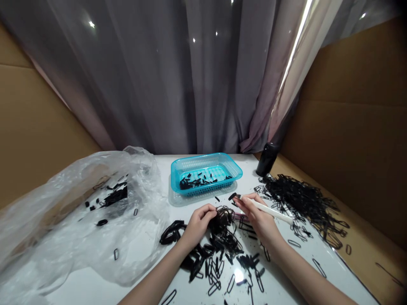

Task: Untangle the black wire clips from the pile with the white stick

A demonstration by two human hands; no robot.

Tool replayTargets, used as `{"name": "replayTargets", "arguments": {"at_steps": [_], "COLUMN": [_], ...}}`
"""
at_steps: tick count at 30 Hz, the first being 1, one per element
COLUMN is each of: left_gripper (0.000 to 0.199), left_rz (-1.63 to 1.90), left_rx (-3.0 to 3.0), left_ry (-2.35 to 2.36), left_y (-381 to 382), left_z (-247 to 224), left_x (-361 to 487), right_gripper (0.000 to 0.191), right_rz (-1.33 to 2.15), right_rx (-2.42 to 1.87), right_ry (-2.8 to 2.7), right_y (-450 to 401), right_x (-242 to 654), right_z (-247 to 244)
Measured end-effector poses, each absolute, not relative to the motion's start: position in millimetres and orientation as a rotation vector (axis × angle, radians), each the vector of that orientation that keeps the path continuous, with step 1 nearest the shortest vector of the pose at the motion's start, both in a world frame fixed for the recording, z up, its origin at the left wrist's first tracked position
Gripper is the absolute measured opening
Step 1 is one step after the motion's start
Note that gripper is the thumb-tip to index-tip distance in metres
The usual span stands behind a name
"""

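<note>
My right hand (pixel 259 217) grips a slim tool with a long white handle (pixel 270 209). A small black piece (pixel 232 196) shows at the fingertips, by the tool's dark end; I cannot tell exactly what holds it. My left hand (pixel 201 221) has its thumb and forefinger pinched at the edge of a tangle of thin dark loops (pixel 224 218). Beneath and in front of both hands lie black elongated loops (pixel 213 271) and small black scraps. A pinkish strip (pixel 239 215) shows partly between the hands, its kind unclear.
Beyond the hands stands a blue perforated basket (pixel 206 191) with small black pieces inside. A clear plastic bag (pixel 79 241) with black pieces covers the left side. At right are a heap of black loops (pixel 295 197) and a black bottle-like container (pixel 267 160). Cardboard panels (pixel 356 93) flank the table.
</note>
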State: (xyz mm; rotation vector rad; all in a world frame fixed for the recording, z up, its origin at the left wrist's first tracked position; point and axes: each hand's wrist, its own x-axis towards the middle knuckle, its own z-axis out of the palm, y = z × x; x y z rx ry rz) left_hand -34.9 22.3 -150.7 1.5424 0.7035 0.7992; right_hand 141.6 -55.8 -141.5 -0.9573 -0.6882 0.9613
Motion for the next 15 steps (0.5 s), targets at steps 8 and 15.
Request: {"name": "replayTargets", "arguments": {"at_steps": [8, 15], "left_gripper": [0.022, 0.027], "left_rz": [0.769, 0.757], "left_rx": [1.493, 1.466], "left_ry": [0.676, 0.662], "left_y": [19.2, 16.8], "left_z": [-148.4, -149.2], "left_x": [-34.7, -34.3], "right_gripper": [0.018, 0.028], "right_rz": [0.524, 0.068], "right_rx": [-1.253, -1.093], "right_ry": [-1.384, -1.971], "right_y": [-70.0, -65.5], "right_x": [134.9, 137.9], "right_z": [-142.0, -151.6]}}
